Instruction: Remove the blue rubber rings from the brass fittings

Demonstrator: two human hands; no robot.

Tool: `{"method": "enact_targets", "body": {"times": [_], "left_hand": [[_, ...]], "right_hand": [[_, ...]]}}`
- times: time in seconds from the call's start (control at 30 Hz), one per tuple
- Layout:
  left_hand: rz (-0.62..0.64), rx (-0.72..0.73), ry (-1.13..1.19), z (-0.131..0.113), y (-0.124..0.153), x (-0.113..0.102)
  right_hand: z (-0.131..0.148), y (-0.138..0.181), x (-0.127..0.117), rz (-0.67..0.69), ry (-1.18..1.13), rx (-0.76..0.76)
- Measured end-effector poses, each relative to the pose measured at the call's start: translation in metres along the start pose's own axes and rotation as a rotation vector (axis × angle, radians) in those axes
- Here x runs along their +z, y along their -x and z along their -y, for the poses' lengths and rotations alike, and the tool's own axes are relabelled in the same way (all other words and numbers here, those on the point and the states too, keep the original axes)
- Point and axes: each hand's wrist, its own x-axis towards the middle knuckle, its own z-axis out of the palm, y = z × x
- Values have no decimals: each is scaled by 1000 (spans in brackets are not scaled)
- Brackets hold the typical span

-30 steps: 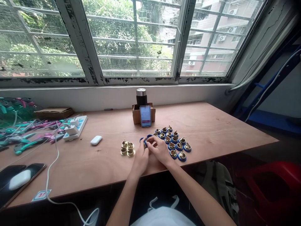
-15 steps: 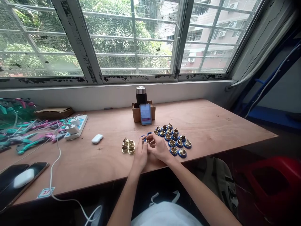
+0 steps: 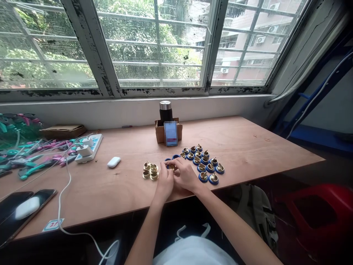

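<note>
Both my hands meet at the front middle of the wooden table (image 3: 248, 147). My left hand (image 3: 164, 182) and my right hand (image 3: 185, 175) are closed together on a small gold piece with a blue ring (image 3: 170, 166). Just left of my left hand lies a small cluster of bare gold pieces (image 3: 150, 171). To the right of my right hand sit several gold pieces set in blue rings (image 3: 203, 162). Two loose blue rings (image 3: 174, 157) lie just beyond my fingers.
A cardboard box (image 3: 159, 133) with a dark flask (image 3: 165, 109) and a propped phone (image 3: 170, 134) stands behind. At left lie a white earbud case (image 3: 114, 162), a power strip (image 3: 88, 148), a white cable (image 3: 64, 191), coloured tools (image 3: 33, 158) and two phones (image 3: 22, 209). A red stool (image 3: 317, 217) is at right.
My hands stay together on the piece and have shifted only slightly; the gold part now shows between my fingertips. The view has tilted a little.
</note>
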Motion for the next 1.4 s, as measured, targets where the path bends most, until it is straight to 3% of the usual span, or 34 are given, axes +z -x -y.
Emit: {"method": "enact_targets", "body": {"times": [0.63, 0.93, 1.23, 1.4], "left_hand": [[-24, -5, 105, 11, -2, 0], [-82, -1, 50, 9, -2, -3], [9, 61, 40, 6, -3, -5], [0, 63, 33, 7, -3, -4]], "right_hand": [[0, 1, 2, -18, -52, 16], [3, 0, -2, -44, -69, 13], [3, -1, 1, -41, -24, 27], [3, -2, 0, -33, -44, 41]]}}
